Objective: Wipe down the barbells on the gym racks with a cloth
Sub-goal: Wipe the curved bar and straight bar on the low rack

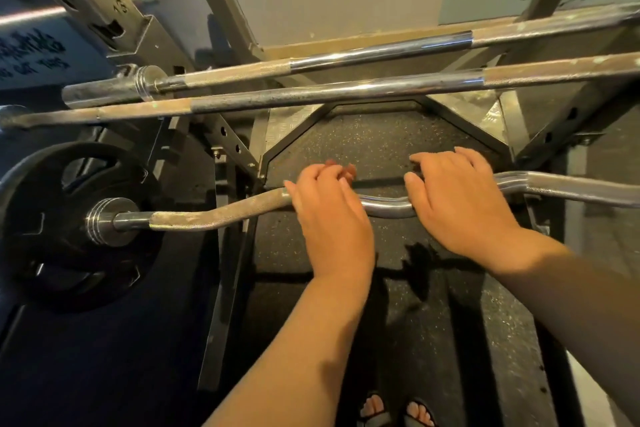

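Note:
A bent chrome curl bar lies across the rack in front of me, with a black weight plate on its left end. My left hand rests palm down on the bar's middle, its fingers loosely bent past the bar. My right hand lies over the bar just to the right, fingers reaching forward and thumb beside the chrome. Neither hand holds a cloth, and none is in view. Two straight barbells sit higher on the rack, an upper barbell and a lower barbell.
Grey rack uprights with holes stand at left, and a rack arm at right. Speckled black rubber flooring lies below the bars. My sandalled feet show at the bottom edge. A grey wall is behind.

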Demonstrator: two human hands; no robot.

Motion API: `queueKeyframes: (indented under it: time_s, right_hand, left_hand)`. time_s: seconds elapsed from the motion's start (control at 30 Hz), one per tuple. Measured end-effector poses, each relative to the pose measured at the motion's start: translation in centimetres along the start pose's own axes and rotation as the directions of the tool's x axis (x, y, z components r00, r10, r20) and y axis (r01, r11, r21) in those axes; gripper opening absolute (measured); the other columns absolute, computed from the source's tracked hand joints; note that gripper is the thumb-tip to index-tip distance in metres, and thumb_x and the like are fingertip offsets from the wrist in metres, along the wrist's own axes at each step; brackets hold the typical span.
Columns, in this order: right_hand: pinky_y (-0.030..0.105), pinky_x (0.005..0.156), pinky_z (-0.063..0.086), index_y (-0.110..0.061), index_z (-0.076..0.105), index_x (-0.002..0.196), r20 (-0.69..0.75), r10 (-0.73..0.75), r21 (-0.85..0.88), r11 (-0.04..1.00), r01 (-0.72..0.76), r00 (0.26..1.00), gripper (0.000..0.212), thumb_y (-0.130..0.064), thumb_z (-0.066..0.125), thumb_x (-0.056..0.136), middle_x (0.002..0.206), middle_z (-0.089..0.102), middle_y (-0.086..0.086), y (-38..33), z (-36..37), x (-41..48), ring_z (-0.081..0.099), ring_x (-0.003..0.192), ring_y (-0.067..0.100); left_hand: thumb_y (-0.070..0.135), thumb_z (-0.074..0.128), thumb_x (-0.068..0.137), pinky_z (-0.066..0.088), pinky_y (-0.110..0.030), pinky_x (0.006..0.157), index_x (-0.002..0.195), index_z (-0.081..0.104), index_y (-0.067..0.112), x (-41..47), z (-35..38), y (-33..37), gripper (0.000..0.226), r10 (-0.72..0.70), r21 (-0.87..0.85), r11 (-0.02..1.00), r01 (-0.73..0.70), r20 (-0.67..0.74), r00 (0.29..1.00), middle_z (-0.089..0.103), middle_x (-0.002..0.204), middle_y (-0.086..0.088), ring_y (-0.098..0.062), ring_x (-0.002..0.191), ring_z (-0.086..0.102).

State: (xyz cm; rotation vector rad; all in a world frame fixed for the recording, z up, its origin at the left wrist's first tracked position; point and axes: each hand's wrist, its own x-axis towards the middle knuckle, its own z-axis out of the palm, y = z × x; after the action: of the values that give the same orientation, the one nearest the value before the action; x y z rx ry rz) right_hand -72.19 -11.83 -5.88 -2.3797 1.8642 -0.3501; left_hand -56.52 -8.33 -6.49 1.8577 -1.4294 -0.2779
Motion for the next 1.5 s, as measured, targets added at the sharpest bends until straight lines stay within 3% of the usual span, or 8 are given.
queueKeyframes:
  time_s: [0.2, 0.4, 0.5, 0.77, 1.03, 1.23, 1.37, 1.5]
  right_hand:
    - [0.048, 0.11, 0.037, -0.01, 0.065, 0.118, -0.007, 0.18, -0.051, 0.982, -0.18, 0.984, 0.042, -0.037, 0.035, 0.106, 0.101, 0.067, 0.006, 3.5, -1.8, -1.1, 0.061, 0.1, 0.026]
    - [0.05, 0.121, 0.022, -0.016, 0.062, 0.125, 0.033, 0.196, 0.001, 0.981, -0.196, 0.98, 0.046, -0.04, 0.029, 0.106, 0.118, 0.066, 0.003, 5.5, -2.4, -2.4, 0.058, 0.117, 0.023]
    - [0.05, 0.123, 0.014, -0.018, 0.06, 0.129, 0.019, 0.211, 0.018, 0.977, -0.211, 0.977, 0.044, -0.038, 0.028, 0.106, 0.126, 0.064, 0.001, 5.4, -2.1, -2.0, 0.054, 0.125, 0.021]
    - [0.048, 0.123, 0.017, -0.017, 0.057, 0.135, 0.086, 0.123, 0.029, 0.992, -0.126, 0.989, 0.046, -0.04, 0.026, 0.109, 0.132, 0.062, 0.004, 6.7, -2.0, -1.7, 0.052, 0.129, 0.023]
    - [0.051, 0.124, 0.02, -0.015, 0.053, 0.14, 0.077, 0.209, -0.011, 0.978, -0.209, 0.975, 0.052, -0.043, 0.023, 0.109, 0.139, 0.058, 0.005, 10.6, -3.2, -4.0, 0.049, 0.134, 0.023]
    - [0.043, 0.124, 0.014, -0.017, 0.049, 0.147, 0.103, 0.157, 0.053, 0.985, -0.163, 0.982, 0.047, -0.036, 0.027, 0.109, 0.149, 0.053, 0.002, 10.8, -3.1, -3.6, 0.044, 0.141, 0.018]
    - [0.038, 0.125, 0.008, -0.018, 0.044, 0.152, 0.14, 0.086, 0.076, 0.992, -0.097, 0.986, 0.049, -0.036, 0.026, 0.11, 0.157, 0.044, 0.001, 12.1, -3.3, -4.1, 0.034, 0.147, 0.016]
    - [0.038, 0.126, 0.011, -0.018, 0.045, 0.151, 0.153, 0.06, 0.109, 0.991, -0.077, 0.986, 0.057, -0.04, 0.018, 0.106, 0.156, 0.044, 0.001, 12.2, -3.5, -4.2, 0.033, 0.147, 0.015]
  left_hand:
    - [0.027, 0.041, 0.106, 0.011, -0.044, 0.127, 0.128, 0.057, 0.022, -0.3, -1.9, -0.9, 0.028, 0.302, 0.027, 0.945, -0.326, 0.312, 0.901, 0.049, 0.135, 0.007, -0.011, 0.133, 0.039]
    - [0.025, 0.039, 0.104, 0.022, -0.052, 0.124, 0.127, 0.058, 0.013, 1.9, -3.7, -3.8, 0.032, -0.112, -0.002, 0.994, 0.112, -0.033, 0.993, 0.047, 0.136, 0.0, -0.019, 0.135, 0.043]
    - [0.022, 0.043, 0.102, 0.038, -0.051, 0.115, 0.126, 0.059, 0.011, -0.1, -0.4, 0.0, 0.031, -0.082, -0.06, 0.995, 0.08, -0.032, 0.996, 0.046, 0.133, 0.001, -0.018, 0.128, 0.046]
    - [0.029, 0.038, 0.103, 0.002, -0.042, 0.128, 0.132, 0.055, 0.018, -2.9, 1.2, 2.8, 0.036, 0.25, 0.009, 0.965, -0.261, 0.263, 0.932, 0.049, 0.137, 0.002, -0.016, 0.134, 0.043]
    - [0.018, 0.047, 0.103, 0.035, -0.051, 0.118, 0.126, 0.06, 0.01, -0.6, 0.8, 1.4, 0.027, -0.177, 0.002, 0.984, 0.178, -0.086, 0.98, 0.047, 0.135, -0.001, -0.027, 0.137, 0.043]
    - [0.022, 0.042, 0.101, -0.002, -0.04, 0.127, 0.131, 0.056, 0.014, -5.9, 7.0, 9.0, 0.034, 0.045, -0.015, 0.999, -0.044, 0.099, 0.994, 0.045, 0.139, 0.0, -0.018, 0.14, 0.034]
    - [0.026, 0.046, 0.102, 0.016, -0.047, 0.127, 0.129, 0.059, 0.018, -4.2, 5.7, 7.8, 0.03, 0.233, 0.076, 0.964, -0.255, 0.216, 0.948, 0.054, 0.131, 0.001, -0.015, 0.128, 0.046]
    - [0.028, 0.042, 0.103, 0.003, -0.036, 0.126, 0.128, 0.058, 0.018, -3.8, 2.7, 4.1, 0.032, 0.038, 0.151, 0.987, -0.046, 0.051, 0.998, 0.053, 0.134, 0.001, -0.018, 0.135, 0.044]
